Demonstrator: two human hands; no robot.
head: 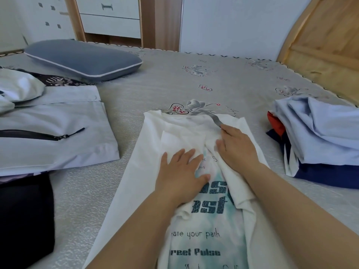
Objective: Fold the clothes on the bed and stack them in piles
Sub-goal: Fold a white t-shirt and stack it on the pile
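Observation:
A white T-shirt [147,162] with teal print and dark lettering lies lengthwise on the bed in front of me, both side edges folded in over the middle. My left hand [180,173] rests flat on the left flap, fingers straight. Flat on the right flap lies my right hand [237,148], its fingertips near the grey collar. A folded pale grey garment [58,133] with a black zip lies to the left. At the right stands a pile [320,136] of light blue, navy and red-orange clothes.
A blue-grey pillow [83,59] lies at the back left. A dark garment [25,216] sits at the near left, crumpled white cloth [17,86] at the far left. The wooden headboard [326,45] rises at the right; drawers [110,18] stand behind the grey bedcover [174,82].

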